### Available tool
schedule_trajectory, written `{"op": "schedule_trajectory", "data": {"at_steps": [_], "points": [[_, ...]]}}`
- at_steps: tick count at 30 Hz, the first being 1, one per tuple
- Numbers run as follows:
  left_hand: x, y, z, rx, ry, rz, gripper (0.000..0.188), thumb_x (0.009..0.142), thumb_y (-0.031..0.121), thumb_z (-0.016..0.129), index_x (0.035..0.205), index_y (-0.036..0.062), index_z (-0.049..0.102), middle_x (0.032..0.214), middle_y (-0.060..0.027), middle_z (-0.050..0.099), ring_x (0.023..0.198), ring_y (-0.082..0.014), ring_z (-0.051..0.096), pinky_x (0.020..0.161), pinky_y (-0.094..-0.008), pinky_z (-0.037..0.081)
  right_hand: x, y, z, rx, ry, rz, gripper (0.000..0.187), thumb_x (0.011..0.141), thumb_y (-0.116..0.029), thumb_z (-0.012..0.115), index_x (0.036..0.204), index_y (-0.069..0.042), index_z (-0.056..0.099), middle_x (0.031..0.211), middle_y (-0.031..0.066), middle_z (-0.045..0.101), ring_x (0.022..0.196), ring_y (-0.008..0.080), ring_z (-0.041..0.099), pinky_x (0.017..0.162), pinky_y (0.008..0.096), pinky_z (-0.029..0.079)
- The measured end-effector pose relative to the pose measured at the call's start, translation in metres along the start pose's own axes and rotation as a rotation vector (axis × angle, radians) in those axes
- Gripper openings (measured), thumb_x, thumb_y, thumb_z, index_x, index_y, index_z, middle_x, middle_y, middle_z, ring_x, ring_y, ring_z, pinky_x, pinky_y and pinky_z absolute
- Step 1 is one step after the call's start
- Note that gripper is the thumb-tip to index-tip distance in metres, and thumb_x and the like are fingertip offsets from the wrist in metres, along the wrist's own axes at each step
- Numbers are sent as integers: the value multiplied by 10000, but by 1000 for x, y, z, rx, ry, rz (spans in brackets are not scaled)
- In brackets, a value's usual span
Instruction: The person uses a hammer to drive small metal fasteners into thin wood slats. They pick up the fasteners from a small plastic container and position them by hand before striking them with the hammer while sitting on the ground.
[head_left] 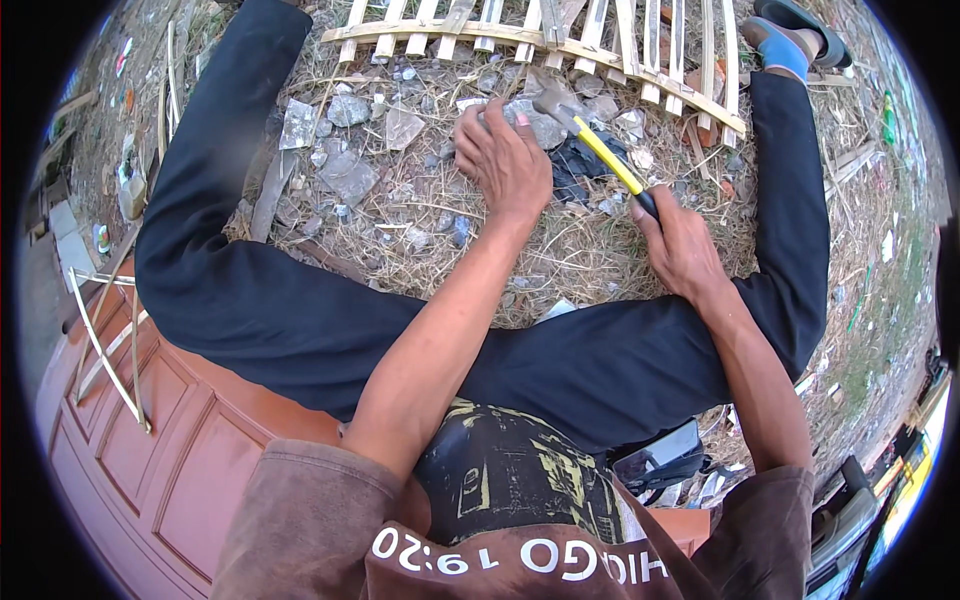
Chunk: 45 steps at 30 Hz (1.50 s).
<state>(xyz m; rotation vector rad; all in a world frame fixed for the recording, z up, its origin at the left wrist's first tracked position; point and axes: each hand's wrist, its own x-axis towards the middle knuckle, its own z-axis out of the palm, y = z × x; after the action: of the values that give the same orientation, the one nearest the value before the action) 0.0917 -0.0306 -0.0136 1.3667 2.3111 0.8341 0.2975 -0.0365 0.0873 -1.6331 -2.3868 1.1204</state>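
My right hand (pixel 683 243) is wrapped round the black grip of a hammer (pixel 608 155) with a yellow shaft. The hammer's metal head points away to the left, just over or on a flat grey stone (pixel 540 126); I cannot tell if they touch. Left of the hammer head, my left hand (pixel 508 165) is low over the ground with its fingers curled at the stone's near left side. Whatever its fingertips pinch is hidden under them. A dark crumpled cloth (pixel 582 168) lies beneath the hammer shaft.
Beyond my hands lies a curved frame of pale wooden slats (pixel 530 36). Broken stones (pixel 348 178) are scattered over dry grass between my spread legs. A brown panelled door (pixel 190 440) is under me, with thin crossed sticks (pixel 108 350) on its left. A phone-like slab (pixel 660 450) rests by my right thigh.
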Motion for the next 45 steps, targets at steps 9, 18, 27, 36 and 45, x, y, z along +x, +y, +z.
{"op": "schedule_trajectory", "data": {"at_steps": [9,18,27,36,45], "points": [[-2,-2,1,23,13,20,390,1038,246,453,1365,35,420,1370,-226,376,1322,-401,320,1073,-569,234,0,3,2,56,-36,43,198,1034,-205,543,1046,-19,477,653,252,593,630,471,606,580,551,429],[-3,-5,0,29,-1,35,408,1033,237,461,1370,14,406,1387,-236,355,1342,-409,296,1083,-573,218,-2,-3,2,18,-63,42,222,1035,-219,547,1020,-14,464,672,264,593,645,487,597,587,545,431],[-1,-3,1,31,-15,25,423,1014,200,479,1378,6,387,1404,-241,343,1364,-400,279,1091,-578,203,-1,-2,4,31,-54,52,233,1034,-228,549,1011,-15,458,657,253,590,628,485,594,581,549,424],[-1,-4,1,46,6,30,414,1022,223,468,1375,17,401,1398,-235,360,1348,-406,301,1088,-577,217,-2,0,5,33,-32,25,212,1035,-215,549,1023,-22,461,647,246,586,628,478,599,568,544,423],[-4,-3,2,33,6,38,422,1027,249,460,1375,16,401,1393,-230,369,1346,-406,305,1088,-577,219,-1,1,2,79,26,35,193,1030,-200,557,1018,-23,479,643,244,582,621,480,599,569,542,430]]}}
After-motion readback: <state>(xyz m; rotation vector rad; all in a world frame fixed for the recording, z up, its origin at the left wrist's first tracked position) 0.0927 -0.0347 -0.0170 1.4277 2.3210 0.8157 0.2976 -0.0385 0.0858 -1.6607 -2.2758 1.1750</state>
